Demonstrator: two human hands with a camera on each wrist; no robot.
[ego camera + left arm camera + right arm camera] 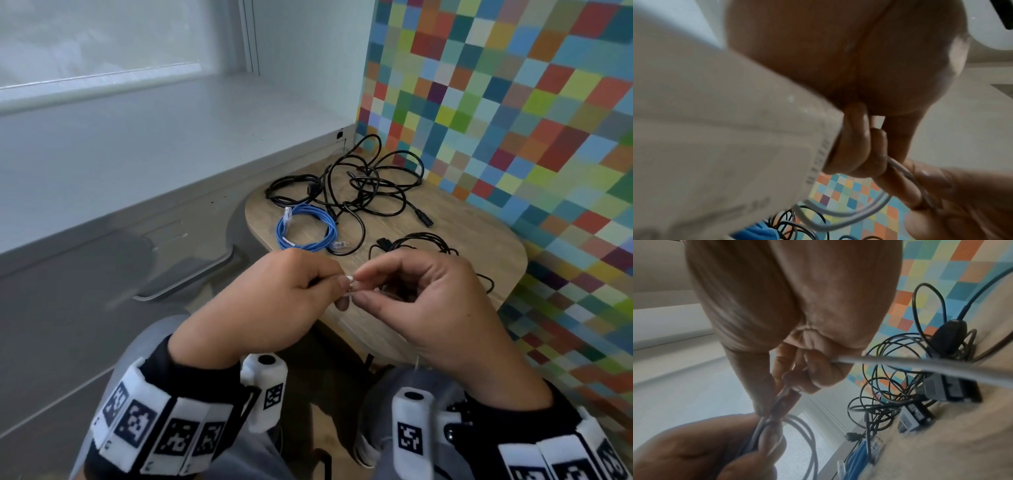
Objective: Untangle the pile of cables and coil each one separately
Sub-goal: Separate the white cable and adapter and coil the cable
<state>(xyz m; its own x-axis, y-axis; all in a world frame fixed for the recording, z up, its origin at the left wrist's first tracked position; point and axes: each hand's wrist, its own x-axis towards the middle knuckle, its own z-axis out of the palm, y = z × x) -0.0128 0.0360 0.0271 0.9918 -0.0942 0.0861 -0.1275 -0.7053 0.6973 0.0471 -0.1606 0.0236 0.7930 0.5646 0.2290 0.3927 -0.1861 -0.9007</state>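
Note:
Both hands meet just in front of the small wooden table, holding a thin grey-white cable. My left hand pinches several gathered loops of it. My right hand pinches the cable next to the left fingers, and a straight run leaves its curled fingers. A blue network cable lies coiled on the table's left side. Behind it sits a tangle of black cables. A thin black cable with a plug lies just beyond my right hand.
A grey windowsill ledge runs along the left. A wall of coloured squares stands close behind and right of the table. Black connector blocks lie on the table near the thin cable. My knees are below the hands.

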